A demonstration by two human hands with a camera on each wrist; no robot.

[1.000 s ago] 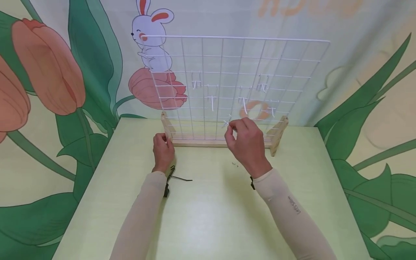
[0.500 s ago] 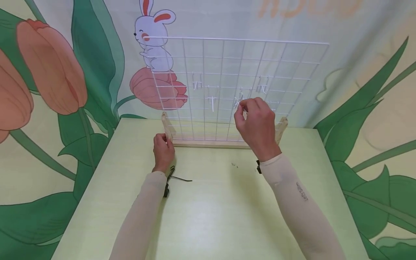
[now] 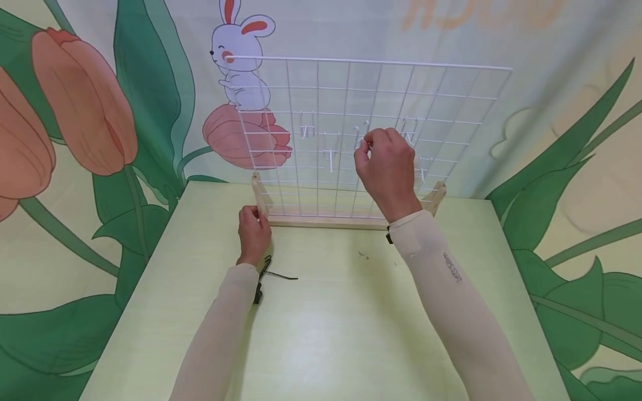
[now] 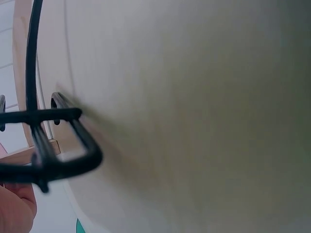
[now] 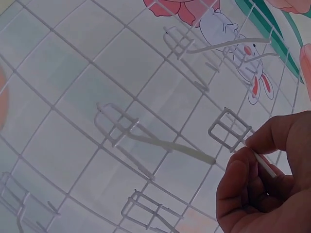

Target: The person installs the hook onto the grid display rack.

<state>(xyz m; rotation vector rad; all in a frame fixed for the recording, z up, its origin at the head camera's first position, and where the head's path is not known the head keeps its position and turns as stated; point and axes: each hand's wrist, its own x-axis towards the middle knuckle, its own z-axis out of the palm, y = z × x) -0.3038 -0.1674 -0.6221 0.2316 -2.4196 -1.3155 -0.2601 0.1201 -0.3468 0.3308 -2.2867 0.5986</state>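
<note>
My right hand is raised in front of the white wire grid panel. Between thumb and fingertips it pinches the prong of a white wire hook, whose square frame faces the grid. Several like hooks hang on the wires, among them one at the left, one lower down and one partly behind my right hand. My left hand grips the left foot of the grid's wooden stand. In the left wrist view, that hand shows only at the lower left corner.
A black wire hook lies by my left wrist and looms large in the left wrist view. Tiny dark bits lie on the pale table. The stand's right foot is partly covered by my right arm. A printed curtain hangs behind.
My right hand has risen from low before the grid to about its mid height, carrying the white hook; in the last half second it also shifted slightly left. My left hand stays on the stand.
</note>
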